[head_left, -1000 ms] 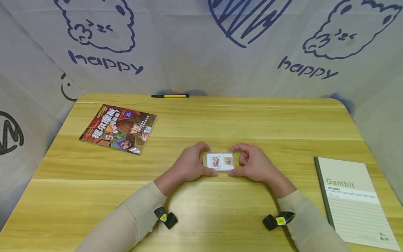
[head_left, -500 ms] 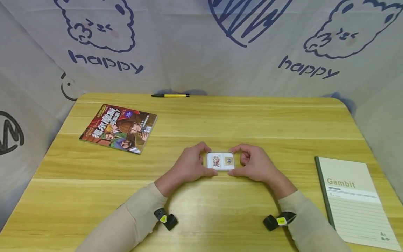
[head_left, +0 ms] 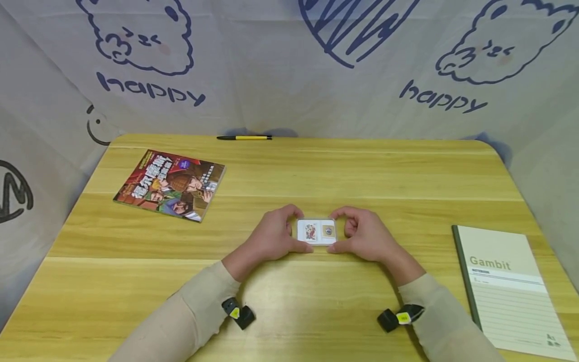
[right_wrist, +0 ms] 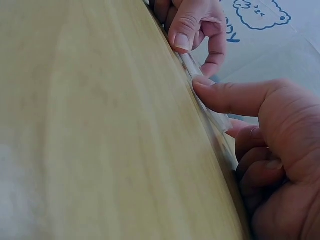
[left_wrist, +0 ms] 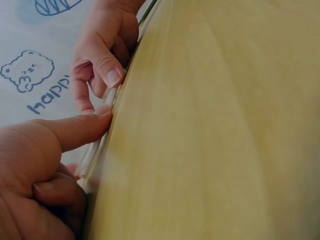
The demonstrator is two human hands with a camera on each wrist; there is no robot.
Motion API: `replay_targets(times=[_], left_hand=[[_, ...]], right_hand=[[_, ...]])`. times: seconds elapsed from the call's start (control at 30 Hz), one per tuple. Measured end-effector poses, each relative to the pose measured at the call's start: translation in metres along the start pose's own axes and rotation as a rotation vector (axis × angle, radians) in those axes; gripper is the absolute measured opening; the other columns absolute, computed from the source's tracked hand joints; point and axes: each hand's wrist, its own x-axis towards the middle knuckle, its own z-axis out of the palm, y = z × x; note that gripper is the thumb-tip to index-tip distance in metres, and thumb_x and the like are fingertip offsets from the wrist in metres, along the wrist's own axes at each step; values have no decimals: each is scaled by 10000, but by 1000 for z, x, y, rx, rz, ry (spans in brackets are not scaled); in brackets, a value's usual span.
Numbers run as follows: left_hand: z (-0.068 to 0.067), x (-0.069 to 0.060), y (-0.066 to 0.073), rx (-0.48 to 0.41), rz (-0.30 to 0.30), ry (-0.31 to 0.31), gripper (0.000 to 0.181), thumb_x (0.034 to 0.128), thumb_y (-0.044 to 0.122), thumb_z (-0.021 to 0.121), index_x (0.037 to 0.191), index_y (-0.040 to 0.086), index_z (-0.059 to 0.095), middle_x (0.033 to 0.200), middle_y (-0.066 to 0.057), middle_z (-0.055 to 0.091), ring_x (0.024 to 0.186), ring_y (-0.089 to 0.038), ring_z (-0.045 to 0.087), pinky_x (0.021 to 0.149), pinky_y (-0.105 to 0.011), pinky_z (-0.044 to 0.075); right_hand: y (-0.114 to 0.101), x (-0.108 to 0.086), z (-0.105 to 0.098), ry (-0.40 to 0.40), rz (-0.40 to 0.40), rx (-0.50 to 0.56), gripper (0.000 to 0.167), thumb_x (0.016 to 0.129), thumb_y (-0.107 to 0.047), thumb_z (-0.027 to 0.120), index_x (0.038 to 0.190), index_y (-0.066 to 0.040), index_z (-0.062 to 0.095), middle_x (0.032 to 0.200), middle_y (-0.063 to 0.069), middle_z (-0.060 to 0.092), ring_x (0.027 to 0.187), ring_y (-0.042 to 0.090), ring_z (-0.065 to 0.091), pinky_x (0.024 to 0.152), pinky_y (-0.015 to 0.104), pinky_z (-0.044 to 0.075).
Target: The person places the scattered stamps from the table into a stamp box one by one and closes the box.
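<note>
A small flat clear case [head_left: 319, 232] lies at the middle of the wooden table, a red-patterned picture on its left half and a tan square with a dark emblem on its right. At its left end my left hand [head_left: 277, 234] pinches it, thumb on the near edge and index finger at the far corner. My right hand [head_left: 364, 234] pinches the right end the same way, its other fingers curled in. In the left wrist view the case [left_wrist: 92, 155] shows edge-on, low over the tabletop. Whether it touches the wood I cannot tell.
A comic-style book [head_left: 169, 185] lies at the back left. A yellow and black pen [head_left: 244, 138] lies along the far edge of the table [head_left: 384, 171]. At the right lies a Gambit notebook [head_left: 511, 291]. A printed cloth [head_left: 271, 70] hangs behind.
</note>
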Motion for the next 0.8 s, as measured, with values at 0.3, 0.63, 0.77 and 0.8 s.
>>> replay_targets(times=[0.3,0.63,0.77,0.8], left_hand=[[1,-1,0,10,-15,21,663,666,281,960,1203,60,641,668,-45,534,547,-141,446,487,-291,357],[1,-1,3,-10,-53,34,704,640,283,970,1223,21,675,676,-44,527,581,-140,439,520,-287,362],[2,-2,4,-18,-64,53,725,616,271,982,1223,10,684,692,-50,537,602,-149,444,530,-288,363],[2,-2,4,-20,-68,57,729,610,268,985,1222,9,686,701,-50,542,611,-152,447,534,-289,366]], right_hand=[[2,-2,-2,21,-15,21,634,621,-232,979,1181,-130,700,614,-20,440,556,130,387,631,312,399],[1,-2,-1,36,23,42,564,636,-242,970,1142,-131,747,572,-30,397,532,124,358,610,304,395],[1,0,-1,31,38,30,571,636,-242,970,1148,-131,744,570,-28,400,529,126,358,576,297,376],[1,0,-1,28,41,30,573,636,-241,970,1150,-129,742,572,-27,402,531,127,360,572,296,373]])
